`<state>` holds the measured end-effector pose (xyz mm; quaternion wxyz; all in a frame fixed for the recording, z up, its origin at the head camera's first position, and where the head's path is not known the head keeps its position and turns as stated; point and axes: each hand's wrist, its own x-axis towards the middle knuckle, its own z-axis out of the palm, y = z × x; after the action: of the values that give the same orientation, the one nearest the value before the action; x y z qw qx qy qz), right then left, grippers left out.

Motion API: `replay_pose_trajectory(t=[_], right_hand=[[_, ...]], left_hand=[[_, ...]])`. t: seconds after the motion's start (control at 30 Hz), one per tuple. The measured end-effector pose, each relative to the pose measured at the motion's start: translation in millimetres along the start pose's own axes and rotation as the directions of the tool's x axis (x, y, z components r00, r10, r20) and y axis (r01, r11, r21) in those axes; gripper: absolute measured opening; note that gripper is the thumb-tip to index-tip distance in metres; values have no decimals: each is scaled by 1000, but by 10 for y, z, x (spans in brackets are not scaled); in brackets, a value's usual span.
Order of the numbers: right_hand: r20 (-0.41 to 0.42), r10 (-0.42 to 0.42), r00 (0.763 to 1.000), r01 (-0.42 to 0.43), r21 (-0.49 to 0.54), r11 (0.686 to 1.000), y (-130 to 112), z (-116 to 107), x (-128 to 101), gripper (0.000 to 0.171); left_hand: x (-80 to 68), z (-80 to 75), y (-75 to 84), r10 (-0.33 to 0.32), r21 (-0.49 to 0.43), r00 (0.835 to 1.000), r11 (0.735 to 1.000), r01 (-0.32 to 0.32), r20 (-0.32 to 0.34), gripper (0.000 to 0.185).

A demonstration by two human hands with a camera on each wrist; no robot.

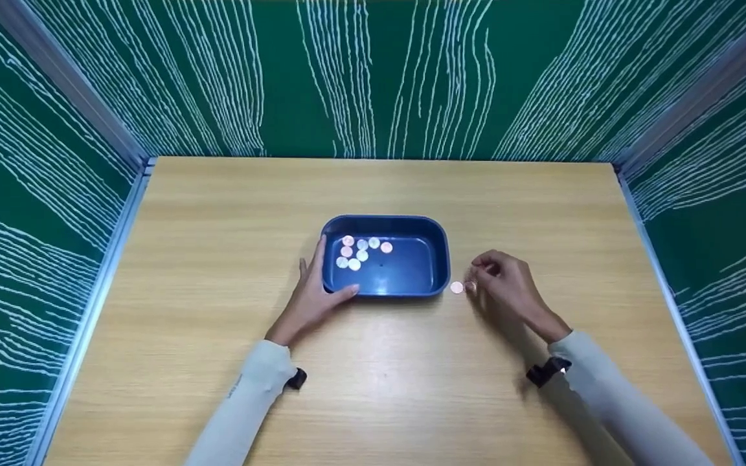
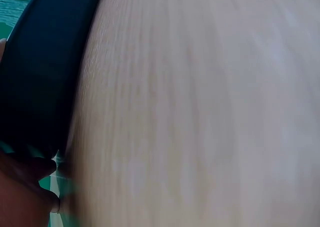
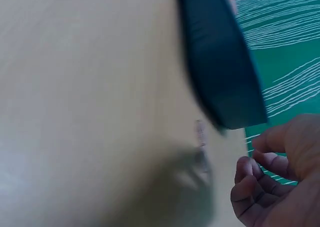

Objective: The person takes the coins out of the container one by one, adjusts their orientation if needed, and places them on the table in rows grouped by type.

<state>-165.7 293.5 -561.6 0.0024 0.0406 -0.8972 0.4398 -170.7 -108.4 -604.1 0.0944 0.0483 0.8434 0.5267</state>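
Light wooden table (image 1: 217, 401) between green walls (image 1: 373, 71) with white wavy lines.

Both wrist views are blurry. The blue tray (image 2: 40, 72) is cut off at the edge. The coin (image 3: 201, 133) is just a fuzzy smear there.

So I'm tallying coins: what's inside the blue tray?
Inside the blue rectangular plastic tray, seven small round coins cluster at its far left; the rest of the floor is bare. The near wall may hide a strip. Another coin lies outside.
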Motion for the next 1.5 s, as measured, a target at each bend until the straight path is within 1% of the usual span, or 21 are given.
replay_pose_trajectory(t=[0.13, 0.23, 0.37, 0.47, 0.73, 0.9, 0.97, 1.07, 1.13, 1.3, 1.37, 1.5], right_hand=[[-17, -45, 999, 46, 42, 998, -172, -70, 95, 13], [-18, -48, 999, 50, 92, 995, -285, -77, 169, 13], [9, -39, 999, 38, 145, 989, -429, -40, 257, 14], [44, -44, 998, 36, 153, 988, -522, 9, 315, 15], [132, -84, 988, 67, 133, 989, -668, 199, 499, 18], [189, -86, 978, 62, 132, 989, -709, 308, 610, 20], [215, -85, 973, 58, 129, 990, -722, 346, 648, 22], [241, -99, 966, 73, 114, 991, -735, 415, 694, 24], [249, -122, 961, 100, 100, 990, -729, 474, 731, 24], [270, -181, 946, 177, 41, 983, -718, 642, 810, 23], [283, -195, 939, 195, 28, 980, -726, 694, 833, 23], [313, -186, 931, 200, -14, 980, -751, 770, 892, 23]], left_hand=[[-3, 3, -19, 12, -9, 1000, 1000, -12, 0, 123], [12, 5, -25, 52, -6, 999, 999, -52, -4, 124], [26, 4, -20, 94, 4, 995, 996, -94, -16, 125], [18, 5, -10, 76, 3, 997, 997, -76, -15, 126], [5, 3, -6, 15, -9, 1000, 1000, -15, 0, 126], [4, 10, 0, -8, -16, 1000, 1000, 8, 0, 127], [7, 11, 5, -6, -18, 1000, 1000, 6, 0, 127], [13, 14, 2, 4, -18, 1000, 1000, -4, 1, 125], [14, 15, -3, 11, -19, 1000, 1000, -11, -1, 125], [17, 12, -21, 55, -22, 998, 998, -55, -14, 126], [17, 13, -23, 51, -20, 999, 998, -51, -13, 126], [8, 10, -20, 16, -24, 1000, 1000, -16, -7, 126]])
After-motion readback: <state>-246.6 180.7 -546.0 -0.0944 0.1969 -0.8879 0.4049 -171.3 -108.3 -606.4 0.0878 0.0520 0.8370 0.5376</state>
